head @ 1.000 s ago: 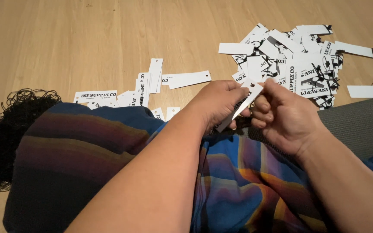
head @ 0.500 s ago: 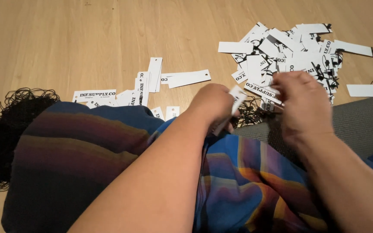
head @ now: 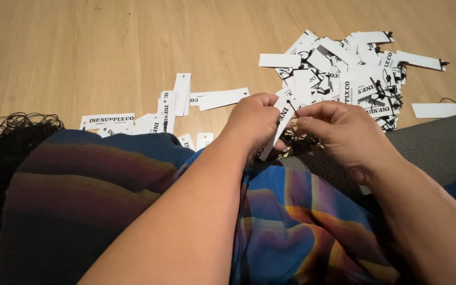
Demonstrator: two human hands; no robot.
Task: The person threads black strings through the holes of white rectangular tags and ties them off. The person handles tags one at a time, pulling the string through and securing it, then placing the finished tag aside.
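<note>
Pinching white paper tag (head: pixel 282 119) — narrow, black-printed, tilted

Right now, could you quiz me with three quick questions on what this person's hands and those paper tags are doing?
1. True or false: the left hand holds a white tag.
2. Which pile has black strings already fitted?
A. the heap of tags ahead of the right hand
B. the loose tags further left
3. What dark bundle lies at the far left on the wooden floor?

Key:
1. True.
2. A; the loose tags show bare holes.
3. A tangle of black strings.
</note>
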